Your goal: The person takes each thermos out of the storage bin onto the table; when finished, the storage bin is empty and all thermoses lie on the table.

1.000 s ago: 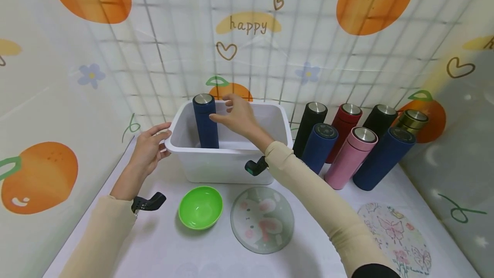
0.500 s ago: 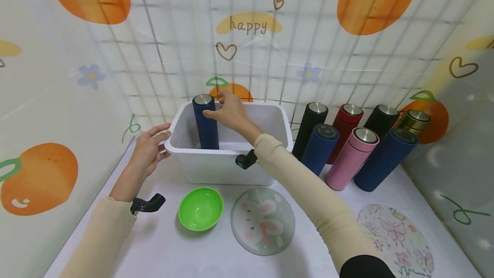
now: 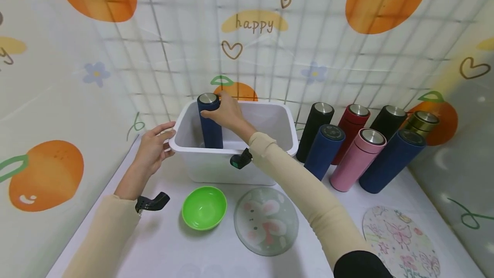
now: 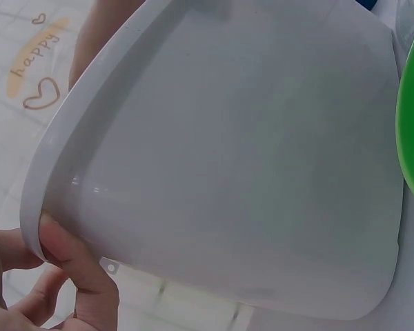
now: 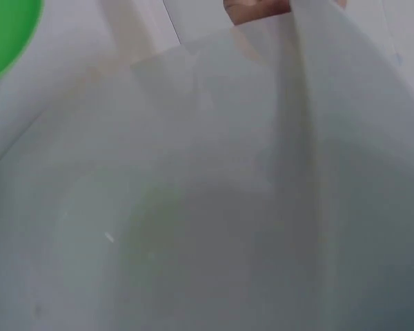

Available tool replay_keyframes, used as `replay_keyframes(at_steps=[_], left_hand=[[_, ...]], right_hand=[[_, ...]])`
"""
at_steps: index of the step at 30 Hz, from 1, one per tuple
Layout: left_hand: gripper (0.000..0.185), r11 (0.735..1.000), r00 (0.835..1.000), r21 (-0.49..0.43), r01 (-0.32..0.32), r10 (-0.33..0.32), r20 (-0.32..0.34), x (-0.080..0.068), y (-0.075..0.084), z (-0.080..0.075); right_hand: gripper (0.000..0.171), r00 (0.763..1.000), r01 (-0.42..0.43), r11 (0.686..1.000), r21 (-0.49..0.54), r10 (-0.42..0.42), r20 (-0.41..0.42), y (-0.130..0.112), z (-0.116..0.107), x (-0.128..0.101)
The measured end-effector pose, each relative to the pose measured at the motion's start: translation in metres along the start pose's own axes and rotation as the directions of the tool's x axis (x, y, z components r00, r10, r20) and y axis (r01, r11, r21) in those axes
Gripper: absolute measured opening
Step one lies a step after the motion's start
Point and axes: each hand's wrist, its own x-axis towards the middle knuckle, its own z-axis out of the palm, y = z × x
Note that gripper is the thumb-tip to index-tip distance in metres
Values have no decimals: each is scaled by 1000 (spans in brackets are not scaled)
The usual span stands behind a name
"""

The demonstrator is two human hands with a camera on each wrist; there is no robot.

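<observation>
A dark blue insulated bottle (image 3: 212, 130) with a silver lid stands upright inside a white plastic bin (image 3: 227, 166), toward its left end. My right hand (image 3: 229, 113) grips the bottle just below the lid, thumb across the front and fingers behind it. At the bin's left end, my left hand (image 3: 152, 145) pinches the rim. In the left wrist view, thumb and fingers (image 4: 79, 265) sit on both sides of the rim's corner. The right wrist view is filled by the blurred bin wall (image 5: 193, 172), and the bottle is hidden there.
Right of the bin stand several insulated bottles, among them a black one (image 3: 315, 130), a red one (image 3: 351, 130) and a pink one (image 3: 358, 160). In front lie a green bowl (image 3: 204, 208), a round rabbit mat (image 3: 266, 222) and a butterfly mat (image 3: 401, 239). A patterned curtain (image 3: 185, 55) hangs behind.
My right hand has moved left from beside the blue bottle and now holds it near the top. The left hand has stayed on the bin's rim. The head view has shifted slightly.
</observation>
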Motion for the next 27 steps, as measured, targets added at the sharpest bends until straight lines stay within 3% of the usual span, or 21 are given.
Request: replay_keyframes(at_steps=[9, 15, 27], left_hand=[[45, 1000, 1000, 11, -7, 7, -4, 0, -1, 2], [45, 1000, 1000, 16, -15, 15, -3, -1, -1, 2], [45, 1000, 1000, 30, -4, 5, -6, -1, -1, 3]], right_hand=[[69, 998, -31, 999, 24, 33, -56, -3, 7, 6], [71, 995, -59, 994, 92, 66, -74, -2, 11, 6], [63, 999, 16, 998, 61, -13, -46, -2, 11, 4]])
